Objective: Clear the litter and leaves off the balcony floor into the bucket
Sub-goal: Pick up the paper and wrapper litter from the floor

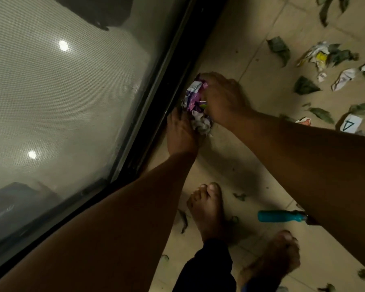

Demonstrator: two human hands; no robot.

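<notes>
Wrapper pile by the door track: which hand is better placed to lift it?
Right, probably. The right hand is curled over the crumpled wrapper pile from above, already gripping it. The left hand lies flatter against its near edge by the door track, more bracing than holding.

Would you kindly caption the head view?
Both hands, left hand and right hand, gather crumpled wrappers beside the door track.

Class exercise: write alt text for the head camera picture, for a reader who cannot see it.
Both hands, left hand and right hand, gather a wad of crumpled wrappers on the tiled floor beside a dark door frame. Leaves and paper scraps lie scattered to the right, and a teal handle lies near the person's bare feet.
</notes>
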